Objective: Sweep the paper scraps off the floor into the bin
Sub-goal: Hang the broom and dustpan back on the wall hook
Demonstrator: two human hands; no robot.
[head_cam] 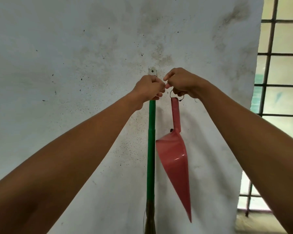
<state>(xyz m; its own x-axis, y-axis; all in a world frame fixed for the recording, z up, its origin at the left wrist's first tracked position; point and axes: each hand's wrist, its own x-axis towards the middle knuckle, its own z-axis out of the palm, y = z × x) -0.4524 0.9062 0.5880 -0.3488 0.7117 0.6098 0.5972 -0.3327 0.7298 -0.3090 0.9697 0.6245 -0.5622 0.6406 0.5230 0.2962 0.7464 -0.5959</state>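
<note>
Paper scraps and the bin are nowhere in my view; all I see is the stained white wall [74,48] ahead of both raised hands, with a barred window [277,81] off beyond my right arm. Below my left hand [148,88] hangs the green-handled broom [151,149], its top end inside that curled fist, bristles far below. Below my right hand [183,81] dangles the pink dustpan [173,164], tilted, carried only by a thin black cord loop [172,93] that these fingers pinch. Just above and between the two hands sits a small wall hook plate [152,72]. My worry is the cord: it is slim, and if the pinch slackens while I fuss near the hook, the dustpan drops. I also judge the swinging pan may knock against the broom just beside it, and either loop might snag on the hook as I pull away.
</note>
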